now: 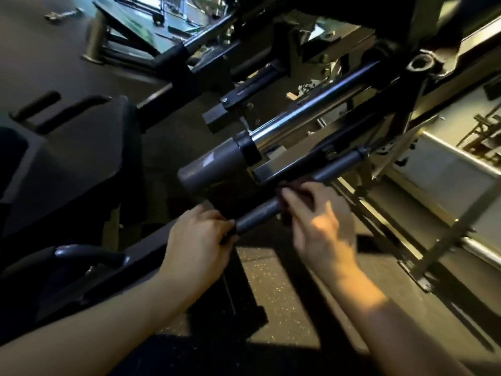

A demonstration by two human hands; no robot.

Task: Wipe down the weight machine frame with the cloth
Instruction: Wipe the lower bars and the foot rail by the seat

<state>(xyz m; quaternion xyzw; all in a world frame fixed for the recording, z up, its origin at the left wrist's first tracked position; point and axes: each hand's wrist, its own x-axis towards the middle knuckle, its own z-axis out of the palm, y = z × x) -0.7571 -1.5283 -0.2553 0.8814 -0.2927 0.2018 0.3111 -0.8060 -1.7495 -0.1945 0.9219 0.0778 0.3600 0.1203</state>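
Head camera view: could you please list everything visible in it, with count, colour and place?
machine frame: one, black, across the top
grey peg: one, grey, centre, between the hands
thick sleeve: one, grey, above the peg
chrome bar: one, silver, running up and right from the sleeve
pad: one, black, left
curved handle: one, grey, lower left
floor: one, dark and speckled, bottom
left hand: one, grip on the peg's near end
right hand: one, blurred, grip on the peg's far end
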